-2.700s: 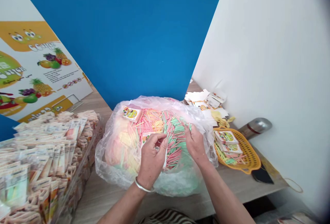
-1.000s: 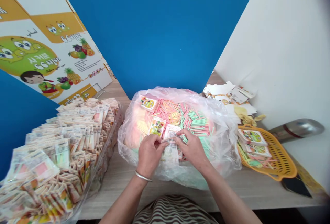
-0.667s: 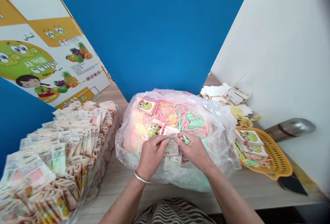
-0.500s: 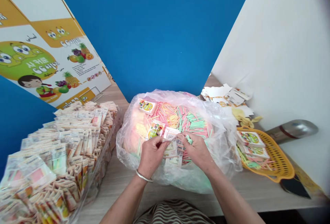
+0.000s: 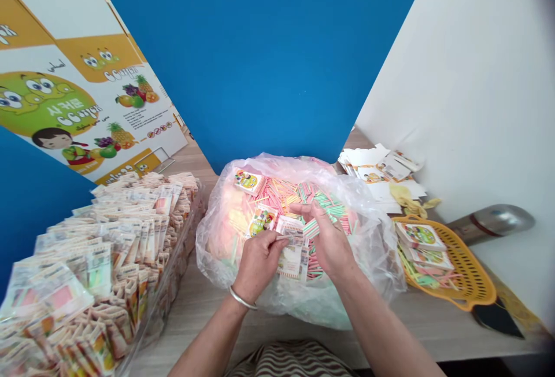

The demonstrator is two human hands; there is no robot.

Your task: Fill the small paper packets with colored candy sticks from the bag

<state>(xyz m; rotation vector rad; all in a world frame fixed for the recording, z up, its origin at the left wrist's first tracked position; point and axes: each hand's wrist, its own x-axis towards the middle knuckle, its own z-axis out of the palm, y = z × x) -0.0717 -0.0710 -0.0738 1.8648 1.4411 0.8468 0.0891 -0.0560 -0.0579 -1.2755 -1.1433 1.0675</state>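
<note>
My left hand [image 5: 259, 262] pinches the top edge of a small clear-fronted packet [image 5: 289, 262] between thumb and fingers. In my right hand [image 5: 333, 250], a few green-and-white striped candy sticks [image 5: 311, 228] lie against the fingers, just to the right of the packet's mouth. Both hands are over a big clear plastic bag [image 5: 379, 267], which lies opened around a heap of pink, yellow and green sticks [image 5: 284, 192]. Printed packets rest on this heap, one [image 5: 262, 220] beside my left hand and another [image 5: 248, 181] at the back.
Rows of packets [image 5: 97, 267] fill a clear-sided bin at left. A printed carton [image 5: 95, 105] leans behind it. At right stand a yellow basket [image 5: 474, 273] with packets and sticks, a metal flask [image 5: 498, 221], a yellow cloth [image 5: 405, 196] and white cards [image 5: 368, 157]. A blue panel [image 5: 277, 65] rises behind.
My right hand has come away from the packet's top edge and turned, its fingers now straighter with the striped sticks showing. My left hand keeps its pinch on the packet.
</note>
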